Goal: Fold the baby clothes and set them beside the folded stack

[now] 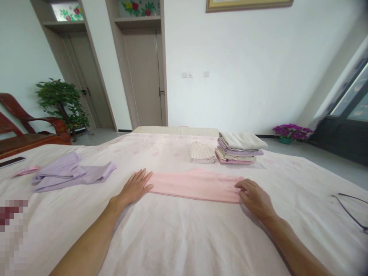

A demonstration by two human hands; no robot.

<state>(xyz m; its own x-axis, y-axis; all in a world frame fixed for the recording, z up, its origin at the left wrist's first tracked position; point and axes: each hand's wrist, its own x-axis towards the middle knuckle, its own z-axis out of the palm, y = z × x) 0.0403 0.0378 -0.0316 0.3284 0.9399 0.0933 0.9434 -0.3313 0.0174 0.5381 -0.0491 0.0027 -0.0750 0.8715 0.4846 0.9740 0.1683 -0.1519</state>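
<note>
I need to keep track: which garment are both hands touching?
The long pink garment, spread between the left hand and right hand; the lavender garment, striped garment and stack are untouched.

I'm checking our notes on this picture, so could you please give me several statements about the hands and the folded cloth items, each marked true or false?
1. The left hand and right hand touch opposite ends of the long, pale pink cloth garment. True.
2. The left hand is clenched in a fist. False: it lies flat, fingers extended.
3. A loosely folded lilac cloth garment lies to the left of the left hand. True.
4. The pink garment lies on top of the stack of folded cloth items. False: it lies on the pale, flower-patterned cloth cover.
5. The cream, thinly striped folded cloth lies left of the stack. True.
6. The stack's topmost cloth is bright red. False: it is off-white.
</note>
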